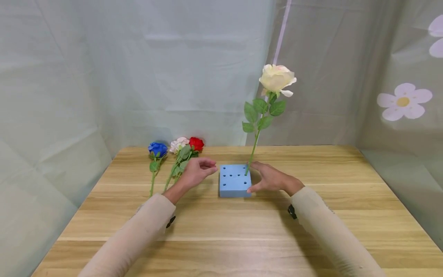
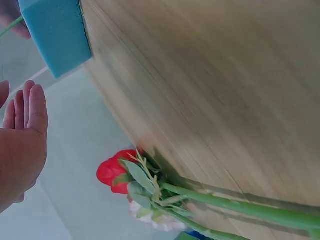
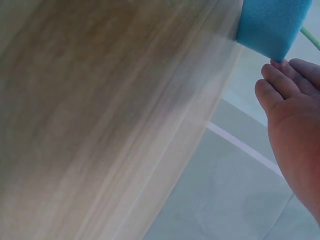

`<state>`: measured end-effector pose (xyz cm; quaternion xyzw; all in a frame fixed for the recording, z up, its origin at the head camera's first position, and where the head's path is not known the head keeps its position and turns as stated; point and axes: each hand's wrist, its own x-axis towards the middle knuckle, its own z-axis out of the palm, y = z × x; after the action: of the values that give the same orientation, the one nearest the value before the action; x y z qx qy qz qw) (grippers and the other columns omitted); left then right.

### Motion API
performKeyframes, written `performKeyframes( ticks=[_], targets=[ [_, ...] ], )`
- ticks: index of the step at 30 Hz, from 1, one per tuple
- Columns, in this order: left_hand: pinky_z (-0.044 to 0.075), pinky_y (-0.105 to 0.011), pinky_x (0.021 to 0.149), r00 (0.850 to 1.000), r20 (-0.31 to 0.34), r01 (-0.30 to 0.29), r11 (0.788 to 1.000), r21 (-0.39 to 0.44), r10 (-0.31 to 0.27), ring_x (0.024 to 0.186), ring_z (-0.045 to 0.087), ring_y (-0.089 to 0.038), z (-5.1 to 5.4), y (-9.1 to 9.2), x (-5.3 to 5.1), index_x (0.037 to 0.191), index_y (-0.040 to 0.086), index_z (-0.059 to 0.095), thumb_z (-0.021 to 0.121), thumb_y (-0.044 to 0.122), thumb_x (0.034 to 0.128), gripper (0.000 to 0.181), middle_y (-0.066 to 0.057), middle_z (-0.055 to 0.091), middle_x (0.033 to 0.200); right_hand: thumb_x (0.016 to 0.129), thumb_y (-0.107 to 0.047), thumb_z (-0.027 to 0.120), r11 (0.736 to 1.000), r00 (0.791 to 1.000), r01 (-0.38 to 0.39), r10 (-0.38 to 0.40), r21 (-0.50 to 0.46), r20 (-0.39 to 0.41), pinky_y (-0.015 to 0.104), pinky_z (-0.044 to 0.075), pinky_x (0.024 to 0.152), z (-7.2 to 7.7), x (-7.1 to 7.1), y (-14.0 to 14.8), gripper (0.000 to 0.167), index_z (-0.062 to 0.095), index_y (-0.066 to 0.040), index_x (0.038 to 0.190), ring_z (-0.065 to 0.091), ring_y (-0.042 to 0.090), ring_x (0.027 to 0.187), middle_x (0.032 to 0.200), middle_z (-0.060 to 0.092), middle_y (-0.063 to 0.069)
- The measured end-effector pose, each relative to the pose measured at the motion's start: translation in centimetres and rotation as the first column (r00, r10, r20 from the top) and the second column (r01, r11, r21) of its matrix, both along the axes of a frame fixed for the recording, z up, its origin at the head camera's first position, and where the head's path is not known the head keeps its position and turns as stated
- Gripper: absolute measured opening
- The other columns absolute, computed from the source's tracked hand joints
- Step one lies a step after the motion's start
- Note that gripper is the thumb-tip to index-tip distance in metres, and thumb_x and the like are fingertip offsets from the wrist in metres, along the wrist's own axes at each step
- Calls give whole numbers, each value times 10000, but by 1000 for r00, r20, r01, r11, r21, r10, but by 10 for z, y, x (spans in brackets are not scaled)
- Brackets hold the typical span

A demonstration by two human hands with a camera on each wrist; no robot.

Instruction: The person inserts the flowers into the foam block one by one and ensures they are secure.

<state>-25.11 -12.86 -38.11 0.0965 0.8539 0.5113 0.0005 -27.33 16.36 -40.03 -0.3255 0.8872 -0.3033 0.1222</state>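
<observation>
A light-blue foam block (image 1: 235, 188) with several holes in its top sits on the wooden table. One cream rose (image 1: 278, 80) stands in a hole at its right side, its green stem tilted slightly right. My right hand (image 1: 273, 177) is at the block's right side, thumb at the near corner and fingers toward the far one; in the right wrist view the fingertips (image 3: 280, 75) meet the block's edge. My left hand (image 1: 198, 172) hovers left of the block, apart from it and holding nothing. Its fingers (image 2: 36, 107) look fairly straight in the left wrist view.
Left on the table lie a blue rose (image 1: 157, 149), a pale pink rose (image 1: 179, 144) and a red rose (image 1: 196, 144), blooms toward the back edge. My left forearm partly covers their stems. Grey cloth (image 1: 190, 77) hangs behind the table (image 1: 242, 231) and at both sides.
</observation>
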Motion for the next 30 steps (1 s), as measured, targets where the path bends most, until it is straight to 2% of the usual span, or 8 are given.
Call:
performKeyframes(
  ticks=[10, 20, 30],
  targets=[
    [592, -284, 782, 999, -8, -34, 999, 32, 34, 909, 707, -256, -3, -15, 4, 1104, -78, 698, 755, 52, 892, 255, -173, 728, 1040, 788, -414, 855, 1000, 1000, 4, -4, 6, -8, 523, 261, 1175, -1, 0, 0, 1024, 316, 66, 1515, 276, 384, 1453, 1560, 330, 225],
    [572, -206, 754, 999, -15, -42, 998, 48, 43, 904, 704, -260, -8, -30, 7, 1148, -113, 668, 746, 14, 889, 299, -200, 719, 1029, 791, -426, 850, 1000, 1000, 3, -3, 9, 11, 529, 257, 1176, -1, 0, 1, 1034, 305, 65, 1520, 261, 386, 1459, 1568, 315, 223],
    [567, -209, 809, 997, 49, -66, 996, 61, 63, 1038, 686, -306, -11, -47, 8, 1259, -114, 613, 719, 42, 921, 388, -231, 691, 1148, 785, -416, 857, 1000, 1000, 1, -1, -10, 17, 537, 242, 1178, 0, 0, 1, 1037, 304, 61, 1522, 247, 391, 1463, 1572, 305, 232]
  ],
)
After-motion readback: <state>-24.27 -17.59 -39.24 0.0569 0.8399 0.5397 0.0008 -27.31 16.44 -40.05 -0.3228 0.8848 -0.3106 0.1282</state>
